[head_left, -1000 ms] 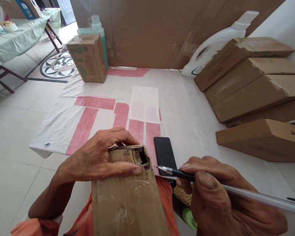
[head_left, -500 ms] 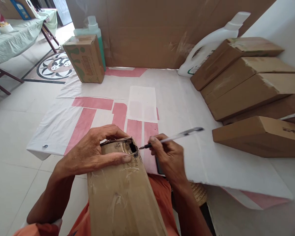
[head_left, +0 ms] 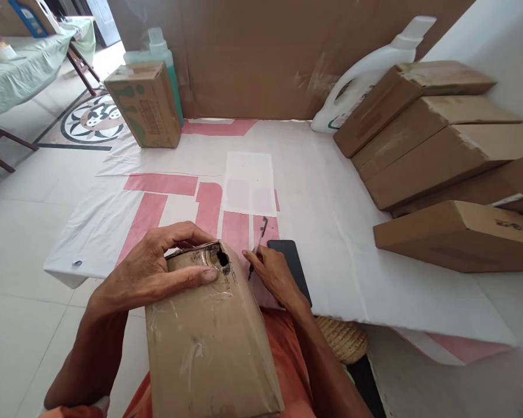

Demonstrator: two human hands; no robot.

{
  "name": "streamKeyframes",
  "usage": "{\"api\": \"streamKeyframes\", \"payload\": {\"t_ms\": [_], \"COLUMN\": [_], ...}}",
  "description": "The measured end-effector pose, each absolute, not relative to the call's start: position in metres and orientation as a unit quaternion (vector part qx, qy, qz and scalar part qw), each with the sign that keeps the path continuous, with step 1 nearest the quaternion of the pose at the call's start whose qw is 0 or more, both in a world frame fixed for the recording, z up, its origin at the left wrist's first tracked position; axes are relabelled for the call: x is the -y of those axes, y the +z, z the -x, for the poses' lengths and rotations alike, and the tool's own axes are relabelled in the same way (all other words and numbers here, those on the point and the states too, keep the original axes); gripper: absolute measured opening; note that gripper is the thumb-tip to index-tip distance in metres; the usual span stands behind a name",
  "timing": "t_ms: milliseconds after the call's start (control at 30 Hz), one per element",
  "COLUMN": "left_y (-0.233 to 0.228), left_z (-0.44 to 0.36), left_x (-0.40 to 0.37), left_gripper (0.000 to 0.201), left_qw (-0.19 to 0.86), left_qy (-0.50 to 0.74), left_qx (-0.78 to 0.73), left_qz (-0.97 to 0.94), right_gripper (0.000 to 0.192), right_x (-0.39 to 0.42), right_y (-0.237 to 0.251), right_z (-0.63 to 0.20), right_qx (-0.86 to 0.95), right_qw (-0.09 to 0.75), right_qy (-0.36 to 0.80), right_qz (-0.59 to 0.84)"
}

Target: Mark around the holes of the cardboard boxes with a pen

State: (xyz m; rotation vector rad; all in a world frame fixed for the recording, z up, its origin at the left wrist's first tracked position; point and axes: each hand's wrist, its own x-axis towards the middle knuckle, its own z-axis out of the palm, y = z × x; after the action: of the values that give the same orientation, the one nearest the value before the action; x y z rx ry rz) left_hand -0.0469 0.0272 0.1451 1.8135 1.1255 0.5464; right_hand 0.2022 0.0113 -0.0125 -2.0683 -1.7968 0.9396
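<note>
A brown cardboard box leans on my lap, its upper end tilted up against the table edge. Near its top corner is a ragged dark hole with black pen marks around it. My left hand grips that upper end, thumb on the front face and fingers over the top. To the right of the box, my right hand holds a pen, its dark tip pointing down near the box's side. A black phone lies on the table, partly behind my right hand.
A white sheet of paper lies on the pink-and-white tablecloth. Several cardboard boxes lean at the right beside a white bottle. At the back left, a small carton stands before a green bottle. A large cardboard panel rises behind.
My right hand has moved left and turned, bringing the pen from nearly level to upright and off the marked hole. More of the phone shows. The box has shifted slightly left.
</note>
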Motion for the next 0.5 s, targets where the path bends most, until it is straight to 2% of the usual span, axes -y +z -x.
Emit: {"api": "streamKeyframes", "payload": {"t_ms": [100,233,367,500], "left_y": [0.148,0.152,0.150,0.139], "left_z": [0.048,0.054,0.064,0.068], "left_x": [-0.024,-0.022,-0.020,-0.007], "left_gripper": [0.020,0.026,0.035,0.041], "left_qw": [0.455,0.489,0.547,0.639], "left_qy": [0.222,0.211,0.208,0.301], "left_qx": [-0.451,-0.450,-0.438,-0.452], "left_qz": [-0.735,-0.717,-0.682,-0.544], "right_gripper": [0.035,0.036,0.034,0.031], "right_x": [-0.022,-0.031,-0.034,-0.017], "right_y": [-0.019,-0.014,-0.005,0.003], "right_z": [-0.198,-0.190,-0.184,-0.190], "right_qx": [0.609,0.590,0.577,0.582], "right_qw": [0.068,0.036,0.039,0.064], "right_qy": [0.313,0.296,0.282,0.276], "right_qz": [0.726,0.750,0.765,0.762]}}
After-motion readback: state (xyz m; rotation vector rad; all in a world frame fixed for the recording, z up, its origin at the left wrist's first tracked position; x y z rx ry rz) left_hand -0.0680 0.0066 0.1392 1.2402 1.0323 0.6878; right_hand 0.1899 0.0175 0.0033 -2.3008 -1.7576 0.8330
